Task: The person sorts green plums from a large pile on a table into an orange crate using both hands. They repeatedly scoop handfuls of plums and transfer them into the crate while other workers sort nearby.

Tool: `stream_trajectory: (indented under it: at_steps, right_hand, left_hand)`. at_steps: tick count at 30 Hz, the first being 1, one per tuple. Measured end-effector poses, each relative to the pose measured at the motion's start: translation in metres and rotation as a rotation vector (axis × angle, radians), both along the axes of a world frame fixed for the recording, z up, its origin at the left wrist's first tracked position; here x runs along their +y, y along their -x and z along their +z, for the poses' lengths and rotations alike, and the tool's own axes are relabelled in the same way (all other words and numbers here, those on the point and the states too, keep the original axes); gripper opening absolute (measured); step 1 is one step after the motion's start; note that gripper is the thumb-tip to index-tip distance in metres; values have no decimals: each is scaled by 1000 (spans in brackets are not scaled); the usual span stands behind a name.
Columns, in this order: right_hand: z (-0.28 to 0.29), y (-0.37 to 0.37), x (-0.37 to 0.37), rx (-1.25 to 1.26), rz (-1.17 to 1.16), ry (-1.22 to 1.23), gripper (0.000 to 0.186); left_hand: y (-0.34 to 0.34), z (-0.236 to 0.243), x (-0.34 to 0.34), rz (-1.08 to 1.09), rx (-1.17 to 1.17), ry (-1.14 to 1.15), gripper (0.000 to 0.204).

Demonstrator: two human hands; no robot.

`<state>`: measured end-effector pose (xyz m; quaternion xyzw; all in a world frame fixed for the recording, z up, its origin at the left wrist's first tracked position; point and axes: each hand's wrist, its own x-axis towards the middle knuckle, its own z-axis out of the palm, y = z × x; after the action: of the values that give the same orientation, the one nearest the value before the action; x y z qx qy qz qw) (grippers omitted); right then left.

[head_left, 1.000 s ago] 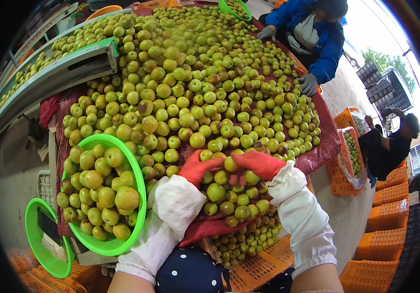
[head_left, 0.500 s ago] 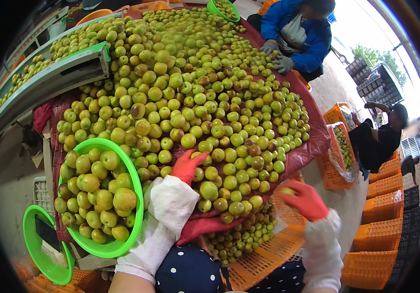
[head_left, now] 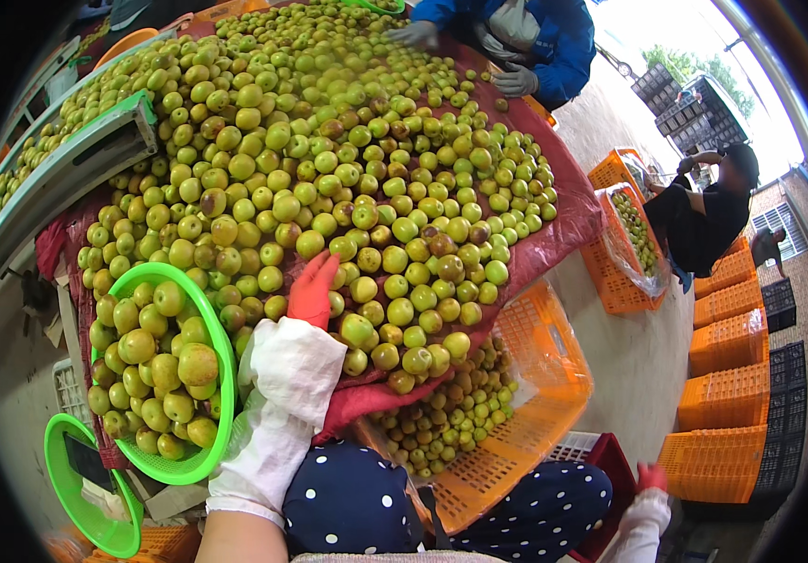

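Observation:
Round green jujube-like fruit (head_left: 366, 216), many with brown patches, cover a dark red cloth (head_left: 564, 211) on the table. My left hand (head_left: 313, 289), in a red glove and white sleeve, rests among them with its fingers stretched out, gripping nothing visible. Beside its forearm stands a green plastic basket (head_left: 226, 413) heaped with larger fruit. My right hand (head_left: 650, 477), also red-gloved, is low at the right, above a dark red crate (head_left: 612, 502). Its fingers are small and partly hidden, so I cannot see whether it holds anything.
An orange crate (head_left: 540, 403) partly filled with fruit tilts against my lap. A second green basket (head_left: 61, 479) is at the lower left. Stacked orange crates (head_left: 718, 394) line the right. Across the table sits a co-worker in blue (head_left: 564, 56) with grey gloves; another person (head_left: 709, 220) is farther right.
My right hand has swung down and right, from beside the pile with a green fruit in it to the dark red crate. My left fingers have straightened. The view has shifted.

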<state>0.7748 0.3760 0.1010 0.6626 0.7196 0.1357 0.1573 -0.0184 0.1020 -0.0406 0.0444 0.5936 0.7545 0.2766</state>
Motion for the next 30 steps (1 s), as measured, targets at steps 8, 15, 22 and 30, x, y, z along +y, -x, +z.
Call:
stream_trajectory:
  at_steps: [8, 15, 22, 30]
  right_hand:
    - [-15, 535, -2, 1240, 525, 489, 30]
    - [-113, 715, 64, 1542, 542, 514, 34]
    - [-111, 739, 58, 1249, 923, 984, 34]
    - [-91, 722, 26, 1079, 929, 1537, 41]
  left_hand:
    - [5, 7, -18, 82, 89, -41, 40]
    - [9, 0, -11, 56, 110, -45, 41]
    - [2, 22, -7, -37, 135, -15, 49]
    - [-39, 64, 14, -360, -453, -308, 58]
